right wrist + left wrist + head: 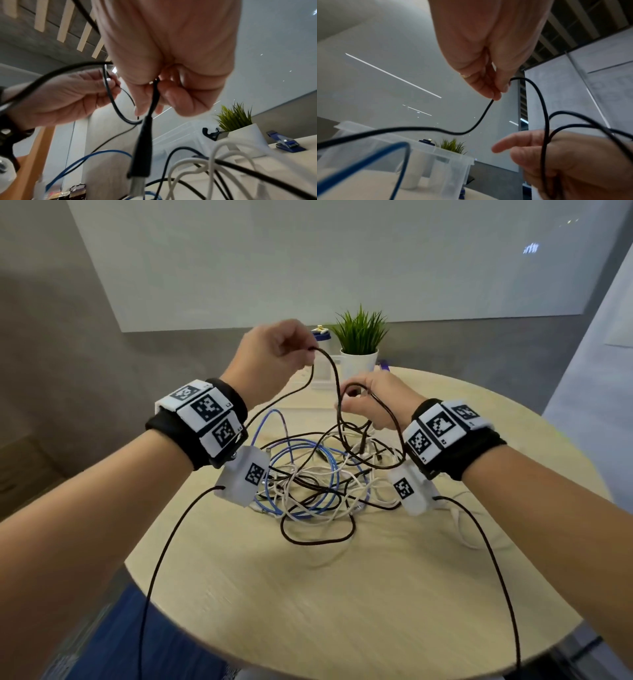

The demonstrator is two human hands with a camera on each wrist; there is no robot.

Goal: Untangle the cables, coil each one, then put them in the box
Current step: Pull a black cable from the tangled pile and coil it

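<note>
A tangle of black, white and blue cables [318, 477] lies mid-table. My left hand [308, 354] is raised above it and pinches a black cable [334, 371] between thumb and fingertips; the left wrist view shows the same pinch by the left hand [500, 92] on the black cable [544, 108]. Lower and to the right, my right hand [351, 407] grips loops of that black cable. In the right wrist view the right hand [150, 108] pinches the cable just above its black plug [142, 155], which hangs down. The clear plastic box [450, 162] stands at the table's far edge.
A potted green plant [359, 337] in a white pot stands behind the box [322, 371]. A blue clip [288, 144] lies on the round wooden table [342, 594] near the pot. A white cable [459, 529] strays towards the right edge. Thin black wrist-camera leads hang from both wrists.
</note>
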